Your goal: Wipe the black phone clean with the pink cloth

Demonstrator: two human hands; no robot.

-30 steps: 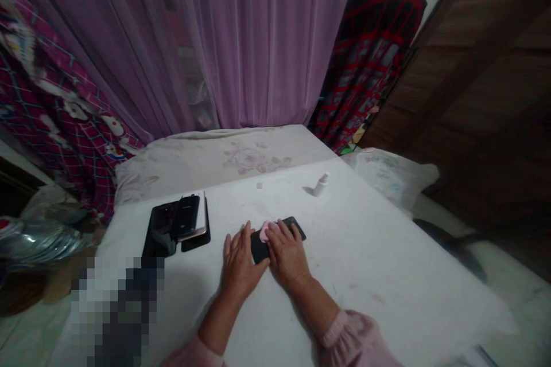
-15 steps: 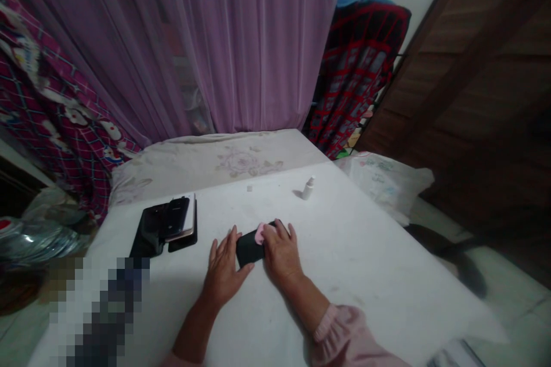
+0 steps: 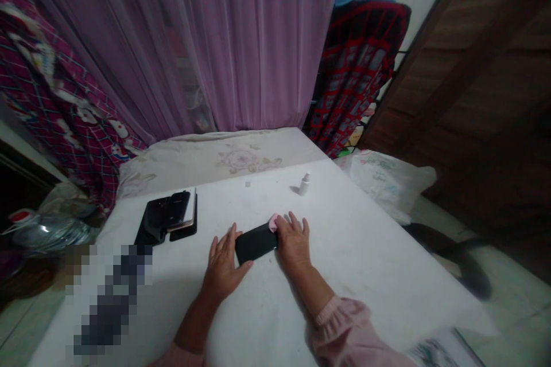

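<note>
Head view, left hand (image 3: 226, 264), thumb and fingers clamped on left end of dark phone (image 3: 256, 243), flat on white table (image 3: 258, 315) between both hands, right hand (image 3: 295, 245), fingers closed on pink cloth (image 3: 273, 222) at phone's far right corner, white bottle (image 3: 304, 185) upright beyond right fingertips

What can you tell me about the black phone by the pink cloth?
The black phone is a thin, dark rectangular slab with a smooth-looking, unlit upper face; buttons or ports are too small to make out. It lies flat on the white tabletop, slanted so its right end sits farther away. The left grip brackets its left end, thumb at the near corner, fingers at the far one. The right grip holds the pink cloth at its far right corner.
</note>
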